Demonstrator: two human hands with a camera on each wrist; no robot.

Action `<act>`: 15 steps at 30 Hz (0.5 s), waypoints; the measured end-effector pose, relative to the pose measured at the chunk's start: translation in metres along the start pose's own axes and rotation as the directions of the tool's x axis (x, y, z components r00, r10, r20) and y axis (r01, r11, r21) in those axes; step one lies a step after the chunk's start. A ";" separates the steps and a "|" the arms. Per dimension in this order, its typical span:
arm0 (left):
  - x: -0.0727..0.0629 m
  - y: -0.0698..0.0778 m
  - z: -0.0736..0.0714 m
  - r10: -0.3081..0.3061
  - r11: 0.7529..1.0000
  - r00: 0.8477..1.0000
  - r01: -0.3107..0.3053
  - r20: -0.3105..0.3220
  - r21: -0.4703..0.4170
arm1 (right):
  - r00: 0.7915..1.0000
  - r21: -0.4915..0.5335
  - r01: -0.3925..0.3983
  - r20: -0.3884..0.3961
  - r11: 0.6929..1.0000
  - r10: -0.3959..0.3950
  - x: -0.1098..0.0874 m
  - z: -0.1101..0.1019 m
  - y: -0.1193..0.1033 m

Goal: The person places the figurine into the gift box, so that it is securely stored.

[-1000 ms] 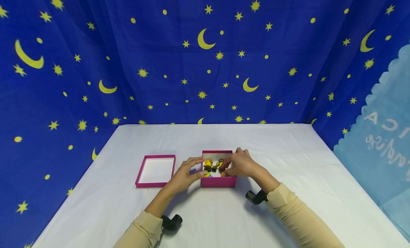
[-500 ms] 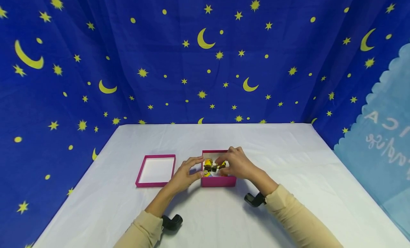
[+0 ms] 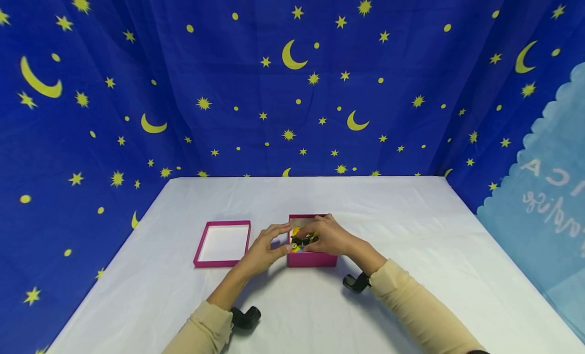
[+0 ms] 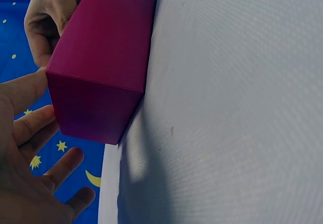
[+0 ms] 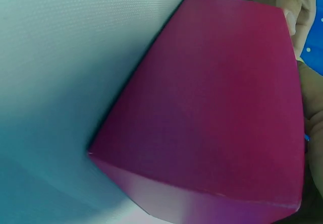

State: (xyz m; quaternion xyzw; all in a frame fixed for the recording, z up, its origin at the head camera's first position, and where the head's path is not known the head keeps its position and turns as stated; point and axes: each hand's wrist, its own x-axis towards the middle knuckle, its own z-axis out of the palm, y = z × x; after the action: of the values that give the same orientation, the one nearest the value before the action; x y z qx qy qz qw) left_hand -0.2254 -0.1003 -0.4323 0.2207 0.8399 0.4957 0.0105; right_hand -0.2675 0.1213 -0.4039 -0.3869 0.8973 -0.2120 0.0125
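Note:
A magenta box (image 3: 312, 260) sits without its lid on the white table, with several small yellow minion figures (image 3: 295, 247) inside. My left hand (image 3: 264, 251) is at the box's left side, its fingers extended and spread. In the left wrist view, its thumb tip touches the box's top corner. From the right, my right hand (image 3: 332, 237) reaches over the rim into the box. Its thumb and forefinger lie apart around dark and yellow parts of the figures; I cannot tell whether they grip one. That hand covers the right part of the inside.
The box's lid (image 3: 222, 245), white inside with magenta edges, lies upturned left of the box. Black wrist cameras (image 3: 246, 318) hang below both wrists, near the white cloth (image 3: 388, 206). A blue curtain (image 3: 237, 79) with moons and stars stands behind the table.
My right hand has moved left inside the box, from its right side toward the middle figures, and now covers more of them. My left hand, the box and the lid have stayed put.

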 end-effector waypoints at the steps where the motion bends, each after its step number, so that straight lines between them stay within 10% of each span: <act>1: 0.000 0.000 0.000 0.007 1.000 1.000 -0.007 -0.003 0.000 | 1.000 -0.006 0.006 0.003 1.000 -0.006 0.001 0.001 0.000; 15: 0.000 0.000 0.000 -0.004 1.000 1.000 0.004 0.005 0.007 | 0.992 -0.015 0.099 0.086 0.995 -0.097 0.007 0.002 0.004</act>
State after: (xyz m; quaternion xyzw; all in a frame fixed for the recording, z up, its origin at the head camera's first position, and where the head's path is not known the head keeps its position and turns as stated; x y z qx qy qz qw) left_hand -0.2254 -0.1001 -0.4322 0.2204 0.8419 0.4923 0.0126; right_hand -0.2745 0.1182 -0.4060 -0.4394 0.8778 -0.1872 0.0367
